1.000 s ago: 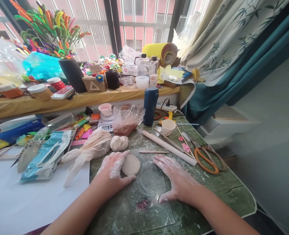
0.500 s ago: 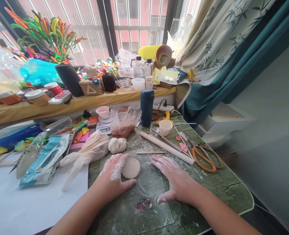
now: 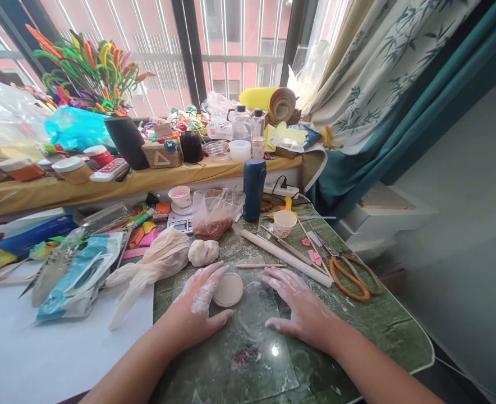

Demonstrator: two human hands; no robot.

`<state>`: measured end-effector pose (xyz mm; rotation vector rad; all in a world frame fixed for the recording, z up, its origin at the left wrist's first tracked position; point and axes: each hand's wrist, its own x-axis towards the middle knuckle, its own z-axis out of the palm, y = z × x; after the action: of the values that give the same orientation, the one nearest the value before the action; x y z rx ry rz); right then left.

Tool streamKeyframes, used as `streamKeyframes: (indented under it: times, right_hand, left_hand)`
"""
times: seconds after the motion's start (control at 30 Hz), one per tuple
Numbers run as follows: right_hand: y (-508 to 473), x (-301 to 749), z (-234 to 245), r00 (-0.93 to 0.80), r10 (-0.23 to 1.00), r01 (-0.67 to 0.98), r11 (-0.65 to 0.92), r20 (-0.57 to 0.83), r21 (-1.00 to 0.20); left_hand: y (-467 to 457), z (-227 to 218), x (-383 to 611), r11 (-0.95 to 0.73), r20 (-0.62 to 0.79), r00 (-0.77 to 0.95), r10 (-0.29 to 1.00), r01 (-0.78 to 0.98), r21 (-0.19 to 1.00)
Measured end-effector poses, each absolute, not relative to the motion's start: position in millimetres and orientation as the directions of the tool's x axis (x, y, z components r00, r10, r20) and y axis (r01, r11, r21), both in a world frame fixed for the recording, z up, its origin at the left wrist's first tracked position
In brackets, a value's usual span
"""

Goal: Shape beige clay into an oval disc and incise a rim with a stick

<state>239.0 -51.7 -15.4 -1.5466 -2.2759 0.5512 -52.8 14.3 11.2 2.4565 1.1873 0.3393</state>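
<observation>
Both hands are down flat on the green tabletop point(image 3: 382, 331), dusted white with flour. The left hand point(image 3: 200, 303) lies open, fingers spread, its fingertips and thumb curving along the left edge of the dough disc point(image 3: 228, 289) and touching it; nothing is clasped. The disc sits flat on a clear sheet point(image 3: 256, 359), between the 2 hands and nearer the left one. The right hand point(image 3: 301, 306) is open too, palm pressed on the sheet, just beside the disc but apart from it. Just beyond the disc lies a thin stick point(image 3: 260, 266), and behind that a long rolling pin point(image 3: 285, 257) runs diagonally toward the right. A dough lump point(image 3: 203, 252) rests behind the left hand, next to a crumpled cloth point(image 3: 151, 264). Further back stand a bag point(image 3: 215, 216) of reddish-brown filling, a dark blue bottle point(image 3: 253, 189) and a paper cup point(image 3: 284, 223). Orange-handled scissors point(image 3: 351, 275) lie at the right, well apart from the hands.
</observation>
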Motion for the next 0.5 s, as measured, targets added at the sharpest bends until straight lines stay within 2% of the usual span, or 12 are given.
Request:
streamKeyframes:
  times: [0.13,0.27,0.5]
  right_hand:
    - [-38.2,221.2,-14.9,-0.264,0.952,0.868,0.305,0.157,-0.392]
    - [-26.5,200.2,-20.6,-0.192,0.967,0.933,0.233,0.166,-0.276]
    - [-27.2,191.8,-26.0,-0.126,0.974,0.963,0.165,0.187,-0.213]
  left_hand:
    - [20.4,10.7,-64.4,-0.599,0.069,0.651,0.756,0.645,0.475]
    - [26.5,5.7,-60.1,-0.599,0.129,0.631,0.765,0.625,0.501]
    - [15.5,5.6,-34.4,-0.465,0.086,0.475,0.876,0.783,0.413]
